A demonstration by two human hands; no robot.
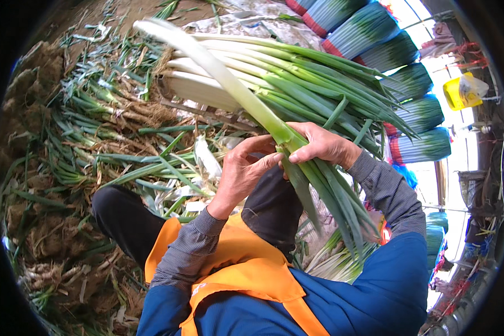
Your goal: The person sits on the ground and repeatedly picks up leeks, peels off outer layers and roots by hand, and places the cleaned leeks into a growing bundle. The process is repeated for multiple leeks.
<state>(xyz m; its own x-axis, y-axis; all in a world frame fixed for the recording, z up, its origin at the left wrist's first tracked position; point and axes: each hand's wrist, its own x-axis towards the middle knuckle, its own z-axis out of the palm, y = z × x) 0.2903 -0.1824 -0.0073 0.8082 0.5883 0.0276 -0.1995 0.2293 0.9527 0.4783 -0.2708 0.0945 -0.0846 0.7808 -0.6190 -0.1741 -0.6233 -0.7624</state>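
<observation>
A large green onion with a long white stalk slants across the view, its green leaves hanging towards my right sleeve. My right hand grips it where the white stalk turns into leaves, the thumb across the front. At the same joint my left hand pinches a leaf between thumb and fingers. Beyond the hands a pile of green onions lies on a low support, roots to the left and leaves to the right; the held stalk crosses above it.
Unpeeled green onions with roots and torn leaves cover the ground at left. Wrapped bundles of green onions line the right side. More onions lie beside my right elbow. A yellow container hangs at far right. My knees are close below the hands.
</observation>
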